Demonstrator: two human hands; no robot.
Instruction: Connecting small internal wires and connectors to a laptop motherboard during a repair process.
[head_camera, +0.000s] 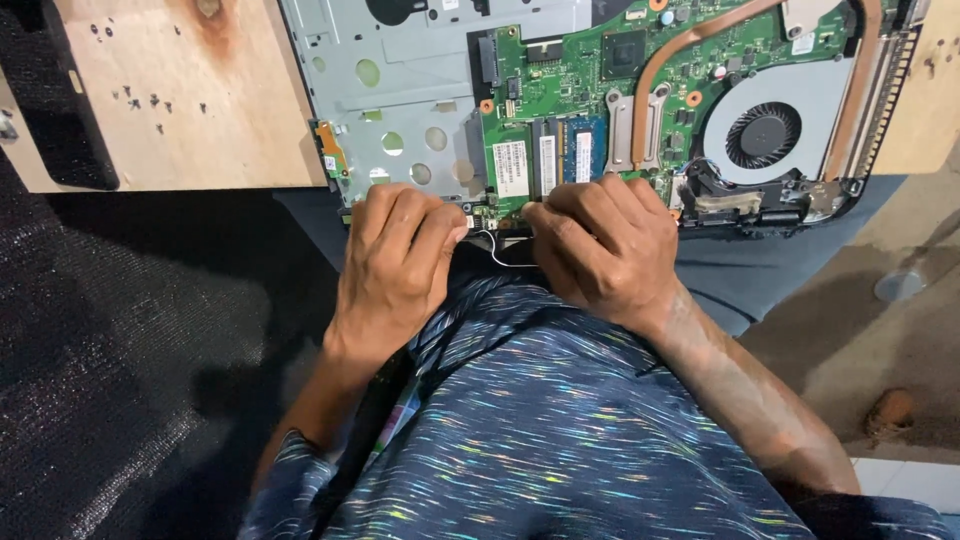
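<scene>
A person bends over an opened laptop (600, 110) whose bottom cover is off, its near edge pulled up against the body at the lip of a plywood tabletop (170, 110) so both hands can brace on it. The left hand (395, 260) rests curled over the near edge of the silver chassis (400, 90), fingers folded down and pressed together; whether that grip pinches anything beneath cannot be told, as the knuckles hide the fingertips. The right hand (605, 245) is likewise curled, its fingers pressed onto the near edge of the green motherboard (560, 80), just below the 2 memory modules (560, 150). Between the 2 hands a thin white wire (490, 245) loops out from the board's edge, seemingly freed or being guided there. The grey cooling fan (765, 130) and a curved copper heat pipe (690, 45) sit on the right side of the board, well apart from the fingers. Small dark screws (140, 100) lie scattered on the plywood, to the left of the machine, apparently set aside out of the way.
</scene>
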